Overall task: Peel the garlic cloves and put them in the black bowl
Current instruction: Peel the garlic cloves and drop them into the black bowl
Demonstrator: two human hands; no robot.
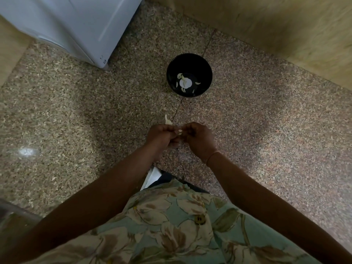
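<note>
Fingers of both hands are curling inward and meeting above the floor, pinching a small pale garlic clove between them. The left hand is gripping it from one side and the right hand from the other. Most of the clove is hiding behind the fingertips, so how much skin it is wearing cannot be told. A thin band is circling the right wrist. Just beyond the left hand a pale garlic scrap is showing; whether it is lying on the floor or sticking out of the grip cannot be told. Farther ahead, well apart from the hands, the black bowl is sitting upright on the speckled stone floor, over a tile joint, with several peeled cloves lying in its bottom. A white appliance is standing to the left, a tan wall is running along the right, and a floral shirt is filling the lower edge.
</note>
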